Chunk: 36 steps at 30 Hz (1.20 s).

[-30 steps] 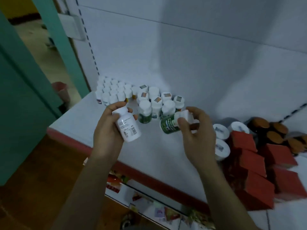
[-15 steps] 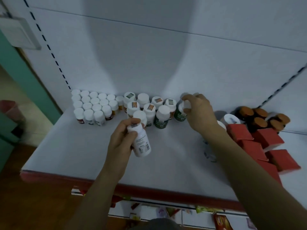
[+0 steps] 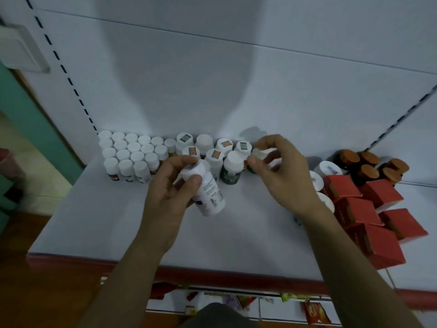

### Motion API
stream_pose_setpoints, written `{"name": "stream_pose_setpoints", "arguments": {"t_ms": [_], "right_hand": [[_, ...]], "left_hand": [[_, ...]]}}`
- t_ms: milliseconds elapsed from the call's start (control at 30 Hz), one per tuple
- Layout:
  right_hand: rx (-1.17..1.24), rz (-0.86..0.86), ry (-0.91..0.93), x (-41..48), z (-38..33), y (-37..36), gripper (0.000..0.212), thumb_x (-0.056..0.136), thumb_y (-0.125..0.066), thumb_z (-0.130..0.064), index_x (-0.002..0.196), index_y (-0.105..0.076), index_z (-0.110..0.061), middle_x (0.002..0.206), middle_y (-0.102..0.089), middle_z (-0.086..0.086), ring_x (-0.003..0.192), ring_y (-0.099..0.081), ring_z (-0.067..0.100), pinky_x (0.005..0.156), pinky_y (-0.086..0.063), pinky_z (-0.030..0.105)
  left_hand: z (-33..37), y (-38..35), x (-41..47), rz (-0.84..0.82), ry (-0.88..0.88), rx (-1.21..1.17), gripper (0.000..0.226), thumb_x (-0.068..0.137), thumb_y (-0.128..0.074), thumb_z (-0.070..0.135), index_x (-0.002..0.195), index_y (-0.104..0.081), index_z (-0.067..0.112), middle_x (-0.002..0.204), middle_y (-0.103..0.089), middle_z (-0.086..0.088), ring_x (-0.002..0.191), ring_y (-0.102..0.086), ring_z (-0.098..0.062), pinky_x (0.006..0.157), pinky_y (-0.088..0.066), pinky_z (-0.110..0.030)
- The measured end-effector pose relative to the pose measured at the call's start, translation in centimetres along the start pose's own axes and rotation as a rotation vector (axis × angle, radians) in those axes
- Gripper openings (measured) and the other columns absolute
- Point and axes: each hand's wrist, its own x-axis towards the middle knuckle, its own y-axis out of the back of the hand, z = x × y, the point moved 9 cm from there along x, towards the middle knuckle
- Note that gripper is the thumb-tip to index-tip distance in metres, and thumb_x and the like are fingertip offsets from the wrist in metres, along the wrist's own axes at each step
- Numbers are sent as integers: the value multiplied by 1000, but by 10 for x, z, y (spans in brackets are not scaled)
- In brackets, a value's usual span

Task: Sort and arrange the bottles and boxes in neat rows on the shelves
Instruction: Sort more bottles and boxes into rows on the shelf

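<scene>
Two bottles are held: a tilted white bottle (image 3: 209,192) gripped by the left hand (image 3: 169,195), a green bottle (image 3: 259,153) pinched at the shelf (image 3: 118,221) row's end by the right hand (image 3: 283,176). Neighbouring bottles (image 3: 233,168) could be toppled if nudged.

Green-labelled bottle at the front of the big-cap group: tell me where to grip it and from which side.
Probably best by its white cap, from above and the front: the green-labelled bottle stands upright, other bottles crowd its back and sides, and only its front looks open.
</scene>
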Motion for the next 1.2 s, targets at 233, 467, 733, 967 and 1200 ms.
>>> {"name": "stream_pose_setpoints", "arguments": {"t_ms": [233,467,733,967,1200], "right_hand": [[205,-318,121,-41,-63,-31,69,78,-86,-37,134,-45,-38,118,-60,-25,107,-61,3,80,-50,15],[400,-353,-185,-21,-12,-3,42,94,-71,-10,132,-60,-23,119,-68,2,103,-69,27,79,-62,51],[-195,-397,-233,16,31,11,47,73,-91,-28,107,-59,-23,101,-68,4,82,-67,24,75,-58,36],[-505,-395,-17,33,31,-22,49,64,-92,-29,103,-64,-21,96,-52,3,84,-56,27,70,-41,31],[-525,-374,46,33,38,-39,58,72,-89,-28,123,-66,-15,107,-47,3,92,-58,32,80,-47,35]], "left_hand": [[23,-44,4,-28,-72,177,24,84,-81,21,103,-67,27,111,-70,2,101,-71,-21,79,-62,-44],[58,-31,19,12,-444,777,19,99,-58,25,117,-66,23,113,-64,9,101,-60,-9,84,-51,-27],[13,-23,36,-98,-441,1268,29,86,-76,16,115,-70,20,122,-58,2,112,-53,-25,91,-46,-37],[-5,-15,37,-61,-409,1202,37,82,-78,7,117,-69,16,129,-54,-1,121,-53,-29,98,-47,-42],[-10,-11,36,-48,-466,1164,37,82,-77,2,115,-68,14,129,-53,-2,119,-52,-29,96,-45,-35]]}}
